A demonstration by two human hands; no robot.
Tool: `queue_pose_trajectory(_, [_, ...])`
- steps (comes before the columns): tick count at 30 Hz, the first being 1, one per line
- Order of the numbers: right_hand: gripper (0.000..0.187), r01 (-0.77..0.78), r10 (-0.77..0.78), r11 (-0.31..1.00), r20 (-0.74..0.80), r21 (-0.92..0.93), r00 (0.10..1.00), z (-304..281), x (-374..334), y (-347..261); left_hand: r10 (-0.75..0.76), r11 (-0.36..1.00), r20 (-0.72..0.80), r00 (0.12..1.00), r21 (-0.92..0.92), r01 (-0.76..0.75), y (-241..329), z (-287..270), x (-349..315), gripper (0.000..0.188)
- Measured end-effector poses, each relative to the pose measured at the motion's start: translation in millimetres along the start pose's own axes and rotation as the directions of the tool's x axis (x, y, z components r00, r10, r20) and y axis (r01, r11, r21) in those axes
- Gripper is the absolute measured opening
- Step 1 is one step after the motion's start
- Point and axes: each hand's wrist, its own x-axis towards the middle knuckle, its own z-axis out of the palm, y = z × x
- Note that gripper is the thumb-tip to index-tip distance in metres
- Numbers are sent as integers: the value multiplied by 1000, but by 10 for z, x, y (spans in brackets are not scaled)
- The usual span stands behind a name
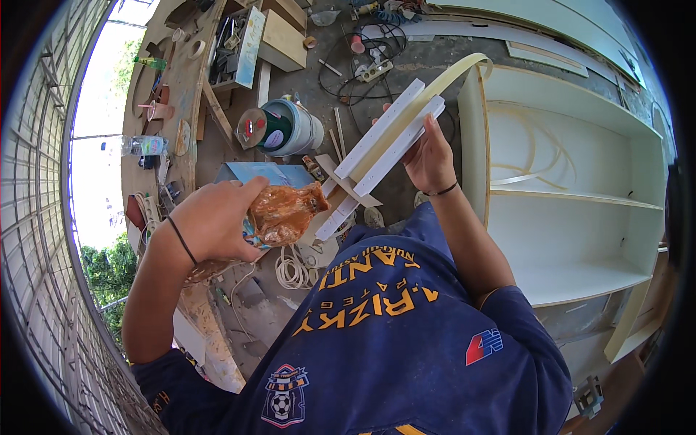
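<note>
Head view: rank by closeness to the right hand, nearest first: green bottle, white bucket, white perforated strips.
1. White perforated strips: held in the right hand.
2. White bucket: on the floor, left of that hand.
3. Green bottle: far left, on the wooden bench.

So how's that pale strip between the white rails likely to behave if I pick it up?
Probably bendy rather than stiff: the pale strip arches over beyond the white rails. Likely light for its length, since it looks thin. It might spring back, as the bend looks rounded, not creased.
</note>
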Motion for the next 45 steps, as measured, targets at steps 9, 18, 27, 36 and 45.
queue_pose_trajectory(9, [58,2,-2,1000,11,9,1000,15,25,10,-20,1000,-19,1000,22,20,32,24,-24,87])
queue_pose_trajectory(18, [58,-12,12,1000,-18,5,1000,39,42,41,-77,997,2,997,14,77,43,17,-38,94])
queue_pose_trajectory(27, [58,-2,2,1000,12,29,1000,110,50,48,-36,999,-53,998,-25,35,-74,126,-63,94])
queue_pose_trajectory(36, [58,12,-14,999,33,44,999,140,48,50,-36,996,-148,988,-82,24,-148,299,-128,95])
queue_pose_trajectory(45, [59,1,-4,998,38,69,999,140,26,35,0,997,-349,937,-78,-29,-183,522,-246,93])
